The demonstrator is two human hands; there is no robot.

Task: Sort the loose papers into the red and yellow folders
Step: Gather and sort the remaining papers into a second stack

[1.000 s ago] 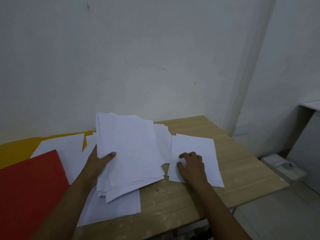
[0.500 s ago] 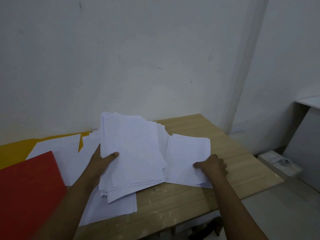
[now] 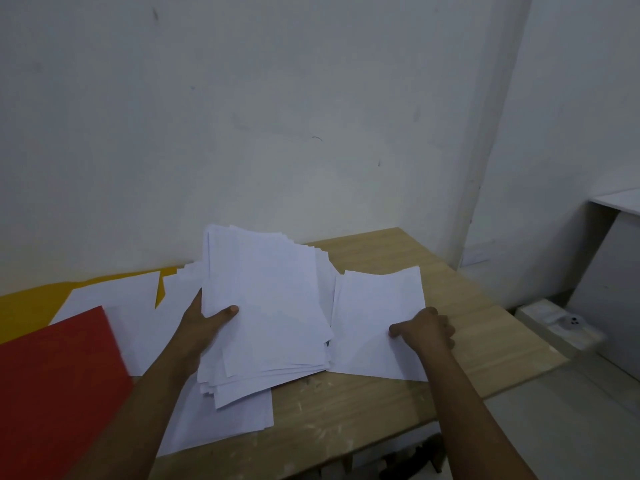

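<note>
My left hand (image 3: 207, 322) grips a thick stack of white papers (image 3: 270, 313) by its left edge, thumb on top, and holds it tilted above the wooden table (image 3: 450, 292). To the right, my right hand (image 3: 424, 329) pinches the right edge of a single white sheet (image 3: 370, 320), whose far edge curls up off the table. At the lower left lies the red folder (image 3: 59, 386). The yellow folder (image 3: 27, 303) lies against the wall behind it, partly covered by loose sheets (image 3: 114, 296). More sheets (image 3: 221, 420) lie under the stack.
A white wall rises right behind the table. The table's right edge drops to a pale floor, where a white box with a socket (image 3: 561, 323) stands. A white cabinet (image 3: 616, 271) stands at the far right.
My right hand slid from the middle of the single sheet to its right edge and took hold of it; the sheet's far edge has lifted. My left hand keeps the stack.
</note>
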